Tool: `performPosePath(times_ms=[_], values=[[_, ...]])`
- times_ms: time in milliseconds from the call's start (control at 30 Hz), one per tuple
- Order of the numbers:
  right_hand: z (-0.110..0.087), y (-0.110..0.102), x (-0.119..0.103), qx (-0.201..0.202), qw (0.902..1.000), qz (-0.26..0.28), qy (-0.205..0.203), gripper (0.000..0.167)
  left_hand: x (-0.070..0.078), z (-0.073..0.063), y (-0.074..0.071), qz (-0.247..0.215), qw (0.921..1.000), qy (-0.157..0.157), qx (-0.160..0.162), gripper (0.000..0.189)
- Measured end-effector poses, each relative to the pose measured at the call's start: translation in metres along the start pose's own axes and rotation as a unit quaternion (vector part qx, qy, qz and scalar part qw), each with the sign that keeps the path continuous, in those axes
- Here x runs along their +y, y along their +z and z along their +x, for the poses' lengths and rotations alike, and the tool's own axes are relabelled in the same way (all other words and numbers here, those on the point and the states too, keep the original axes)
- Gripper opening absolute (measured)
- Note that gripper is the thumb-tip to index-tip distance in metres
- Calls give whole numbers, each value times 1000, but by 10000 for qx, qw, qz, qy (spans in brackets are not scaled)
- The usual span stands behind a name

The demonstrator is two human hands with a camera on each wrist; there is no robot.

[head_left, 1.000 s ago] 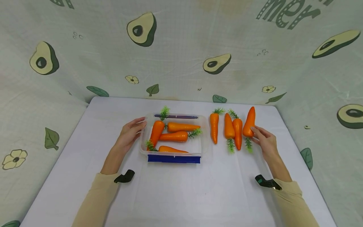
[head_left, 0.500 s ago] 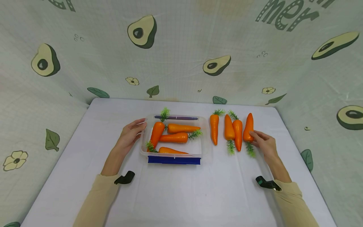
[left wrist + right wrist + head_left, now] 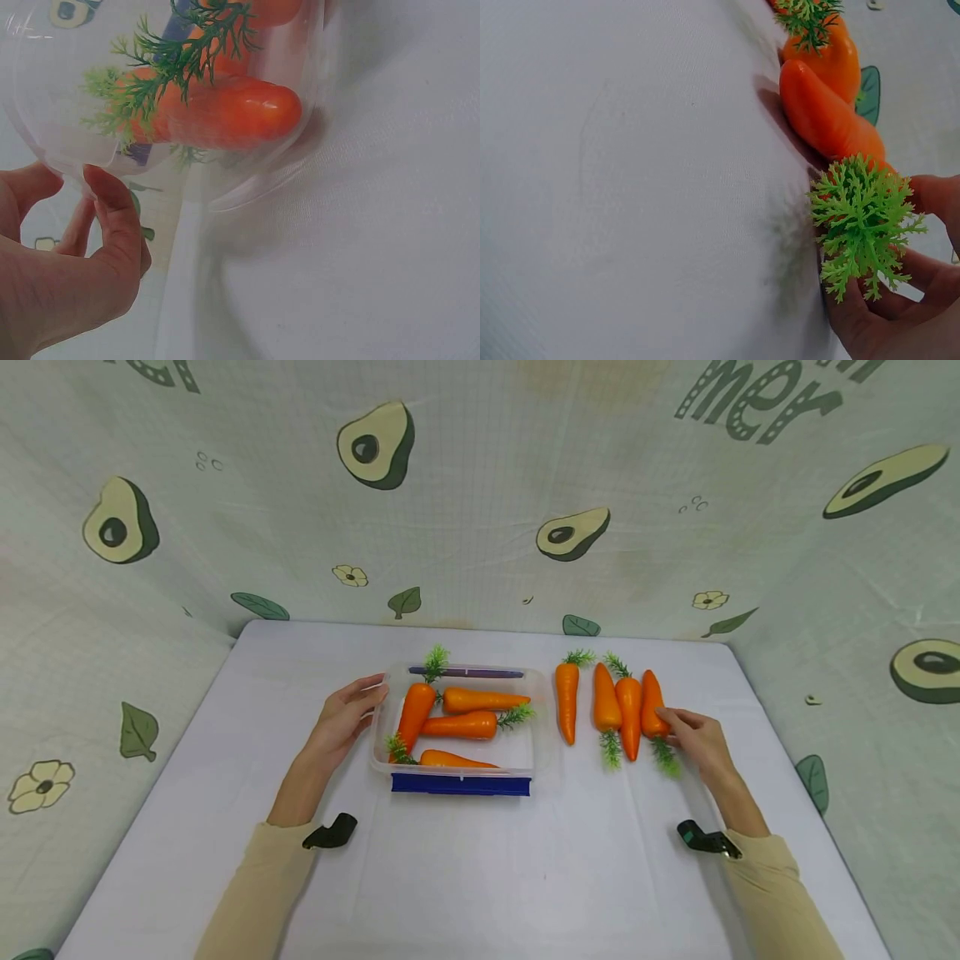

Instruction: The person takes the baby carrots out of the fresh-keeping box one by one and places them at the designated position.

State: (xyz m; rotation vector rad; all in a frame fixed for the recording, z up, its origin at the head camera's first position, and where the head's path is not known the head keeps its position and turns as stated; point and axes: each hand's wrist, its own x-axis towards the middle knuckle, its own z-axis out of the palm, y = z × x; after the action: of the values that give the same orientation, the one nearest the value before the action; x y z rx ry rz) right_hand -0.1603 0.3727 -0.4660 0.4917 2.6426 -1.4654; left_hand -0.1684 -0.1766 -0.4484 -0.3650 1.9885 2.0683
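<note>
My left hand (image 3: pixel 347 714) pinches the left rim of a clear plastic food container (image 3: pixel 377 735); in the left wrist view its thumb and fingertips (image 3: pixel 97 180) meet at the rim. Several orange toy carrots with green tops lie inside, one (image 3: pixel 415 710) leaning with its leaves over the back rim. With thumb and fingers my right hand (image 3: pixel 701 743) holds the thick end of the rightmost carrot (image 3: pixel 651 693), whose leafy top (image 3: pixel 862 225) fills the space before that hand in the right wrist view. Its narrow tip sits right beside the neighbouring carrot (image 3: pixel 630 714).
Right of the container, a carrot (image 3: pixel 567 702) lies with its leaves to the back, and another (image 3: pixel 606 697) lies with its leaves to the front. A blue locking flap (image 3: pixel 461 785) hangs along the container's front. The white table (image 3: pixel 487 877) ends at an avocado-print cloth (image 3: pixel 465 585).
My right hand has brought the rightmost carrot leftward and down toward the table, close to the row. The left hand stays at the container's rim.
</note>
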Motion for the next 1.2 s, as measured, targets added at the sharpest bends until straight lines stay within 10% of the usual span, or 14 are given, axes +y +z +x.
performPosePath(times_ms=[900, 1200], values=[[-6, -11, -6, -127, 9944, -1045, -65, 80, 0, -1, 0, 25, 10000, -9, 10, 59], [-12, -9, -24, 186, 9928, -935, -729, 65, 0, 2, 1, -26, 10000, 19, 41, 60]])
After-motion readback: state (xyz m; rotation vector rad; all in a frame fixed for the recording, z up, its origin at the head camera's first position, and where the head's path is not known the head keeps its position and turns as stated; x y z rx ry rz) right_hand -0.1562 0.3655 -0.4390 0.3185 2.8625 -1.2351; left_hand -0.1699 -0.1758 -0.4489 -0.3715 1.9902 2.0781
